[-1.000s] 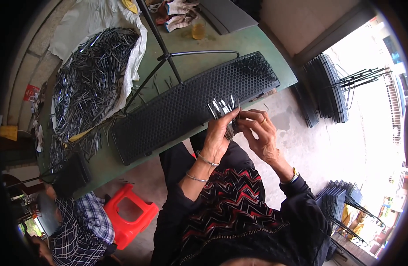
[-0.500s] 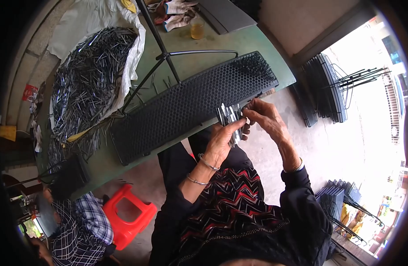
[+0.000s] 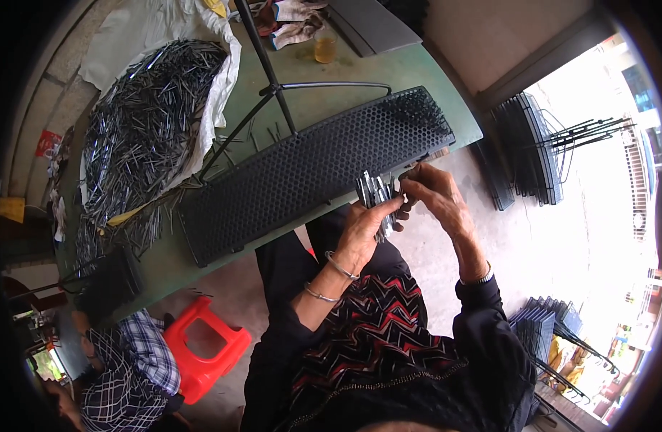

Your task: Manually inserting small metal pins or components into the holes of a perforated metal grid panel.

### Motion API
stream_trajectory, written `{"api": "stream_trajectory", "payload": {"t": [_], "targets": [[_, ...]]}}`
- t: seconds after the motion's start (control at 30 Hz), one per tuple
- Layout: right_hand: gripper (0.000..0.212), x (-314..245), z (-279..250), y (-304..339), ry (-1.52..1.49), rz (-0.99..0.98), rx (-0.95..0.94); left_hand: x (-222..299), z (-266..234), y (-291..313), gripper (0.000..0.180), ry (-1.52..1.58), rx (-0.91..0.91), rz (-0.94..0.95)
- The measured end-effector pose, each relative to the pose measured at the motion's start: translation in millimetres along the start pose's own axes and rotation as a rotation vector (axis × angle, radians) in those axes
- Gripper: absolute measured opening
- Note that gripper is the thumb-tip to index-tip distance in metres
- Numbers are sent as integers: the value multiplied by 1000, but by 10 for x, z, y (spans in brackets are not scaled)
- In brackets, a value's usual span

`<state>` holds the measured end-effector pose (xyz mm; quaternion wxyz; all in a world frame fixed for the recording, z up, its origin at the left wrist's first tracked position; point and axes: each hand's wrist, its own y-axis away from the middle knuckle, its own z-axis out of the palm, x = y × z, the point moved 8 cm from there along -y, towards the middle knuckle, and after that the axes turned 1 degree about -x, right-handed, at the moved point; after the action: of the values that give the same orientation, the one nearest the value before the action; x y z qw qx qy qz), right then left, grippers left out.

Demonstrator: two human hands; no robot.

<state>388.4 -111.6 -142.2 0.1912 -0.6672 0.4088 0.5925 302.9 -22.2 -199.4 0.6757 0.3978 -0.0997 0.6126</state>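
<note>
My left hand (image 3: 365, 227) is closed around a bundle of thin, shiny grey strips (image 3: 375, 189), just off the table's near edge. Against this bundle, my right hand (image 3: 435, 193) has its thumb and fingers pinched together; whatever is between them is too small to make out. Beyond both hands lies a long black panel (image 3: 295, 169) full of small round holes, slanting across the table. Short dark strips (image 3: 419, 109) stand packed in the holes at its right end. A black rod frame (image 3: 275, 89) meets the panel's far edge.
On the green table (image 3: 359, 70), a white sack (image 3: 226, 79) holds a heap of loose strips (image 3: 151, 122). A glass of yellowish liquid (image 3: 325, 50) and work gloves (image 3: 296, 32) are at the back. A red stool (image 3: 190, 374) and a person in checked clothing (image 3: 122, 381) are at lower left. Stacked panels (image 3: 525, 144) stand right.
My hands stay together at the bundle, the right one still pinched. The whole view has shifted slightly. At lower left, the other person has moved a little.
</note>
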Motion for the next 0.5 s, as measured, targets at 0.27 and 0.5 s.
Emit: {"api": "stream_trajectory", "payload": {"t": [0.27,0.5], "targets": [[22,11,13,33,-80,12,0,-29,-52,-3,19,17,26,-7],[24,-72,25,64,-35,39,-15,-63,-86,-21,18,38,32,-10]]}}
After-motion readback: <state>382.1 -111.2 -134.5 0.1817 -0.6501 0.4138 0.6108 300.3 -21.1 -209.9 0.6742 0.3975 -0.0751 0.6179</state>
